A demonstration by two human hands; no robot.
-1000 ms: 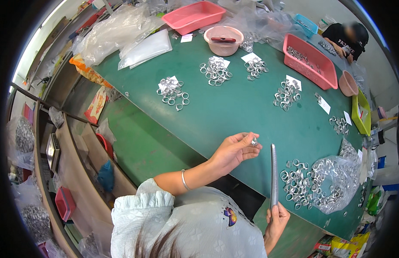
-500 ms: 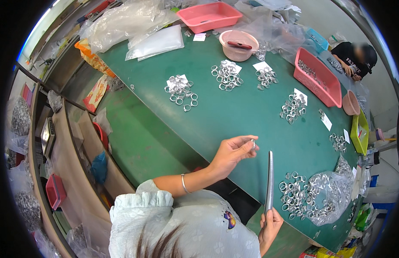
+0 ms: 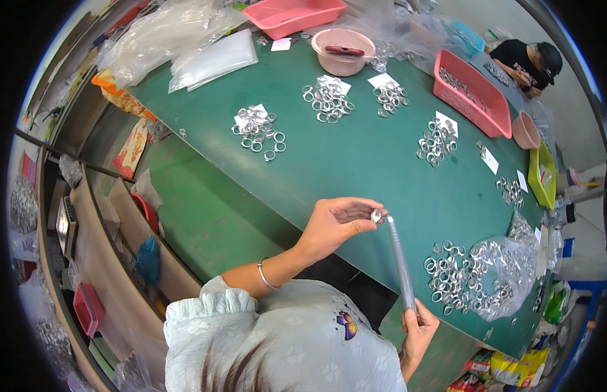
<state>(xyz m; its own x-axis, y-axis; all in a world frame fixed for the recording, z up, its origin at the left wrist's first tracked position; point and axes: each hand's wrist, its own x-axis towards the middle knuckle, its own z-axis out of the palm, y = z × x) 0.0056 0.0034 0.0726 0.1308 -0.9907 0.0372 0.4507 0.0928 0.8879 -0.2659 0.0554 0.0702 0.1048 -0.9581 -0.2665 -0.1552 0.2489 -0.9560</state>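
Note:
Between the thumb and fingers of my left hand (image 3: 333, 225) is a silver ring (image 3: 376, 215), its opening turned toward me. My right hand (image 3: 418, 328) grips the lower end of a long tapered metal ring mandrel (image 3: 400, 264). The mandrel's narrow tip points up and leans left, close beside the ring; I cannot tell whether they touch. Right of the mandrel lies a loose heap of silver rings (image 3: 447, 277), spilling from a clear plastic bag (image 3: 522, 271) with more rings in it.
Several ring piles, such as one at the left (image 3: 256, 134), lie with white paper slips on the green table (image 3: 303, 173). Farther back stand a pink basket (image 3: 473, 108), a pink bowl (image 3: 343, 62) and a pink tray (image 3: 294, 16). Another person (image 3: 525, 65) sits at the far right.
The mandrel's tip has swung left, up to the ring in my left hand. That hand has turned so the ring's opening shows. The whole view has shifted slightly.

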